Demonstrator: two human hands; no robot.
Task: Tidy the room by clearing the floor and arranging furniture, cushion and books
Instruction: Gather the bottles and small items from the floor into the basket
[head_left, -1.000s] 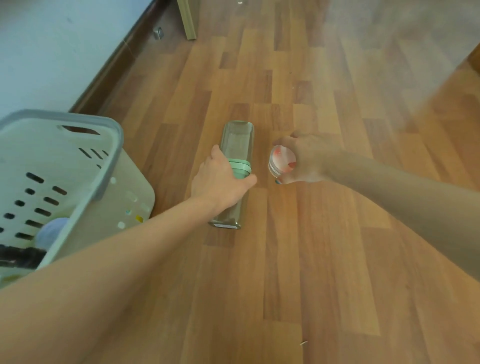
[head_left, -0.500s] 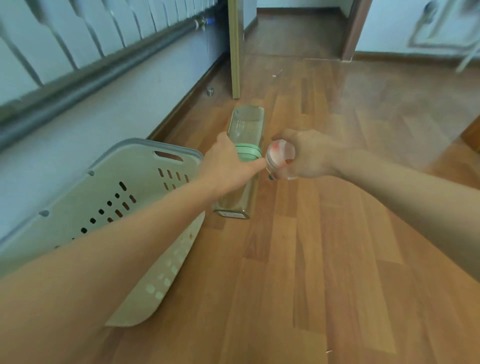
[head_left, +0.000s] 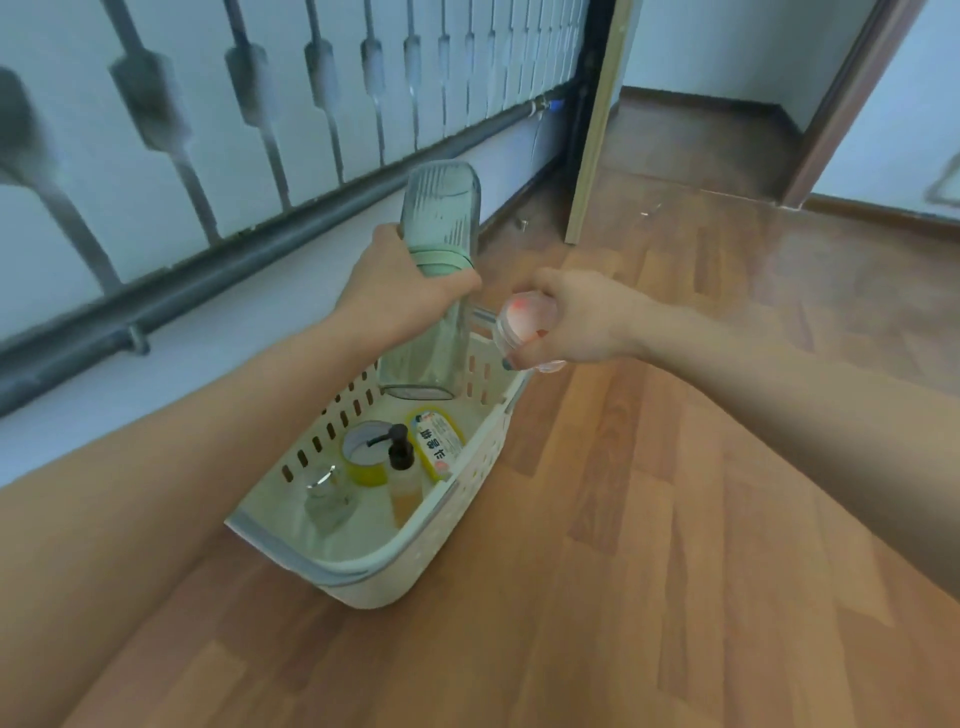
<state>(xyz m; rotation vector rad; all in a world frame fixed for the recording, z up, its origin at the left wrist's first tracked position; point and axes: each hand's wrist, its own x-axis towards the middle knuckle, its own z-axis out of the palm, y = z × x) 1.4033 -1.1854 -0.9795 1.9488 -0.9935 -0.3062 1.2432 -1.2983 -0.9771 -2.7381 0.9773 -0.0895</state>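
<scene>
The left hand (head_left: 400, 291) grips one tall clear container (head_left: 434, 291) at its green band, long axis near upright, top leaning toward the radiator (head_left: 260, 104), base over the far end of the basket (head_left: 395, 582). The right hand (head_left: 576, 317) clasps one small clear jar (head_left: 524, 327) beside it, above the basket's far rim. Four items lie inside: tape roll (head_left: 363, 457), pump bottle (head_left: 402, 478), yellow pack (head_left: 435, 441), glass (head_left: 327, 499). Open wood floor (head_left: 675, 519) lies to the right.

One basket (head_left: 363, 582) stands on the floor, holding one tape roll (head_left: 363, 457), one pump bottle (head_left: 402, 483), one yellow-rimmed packet (head_left: 436, 441) and one glass jar (head_left: 327, 499). Two hands each hold one container: one tall green-banded canister (head_left: 441, 228), one small clear jar (head_left: 524, 327).
</scene>
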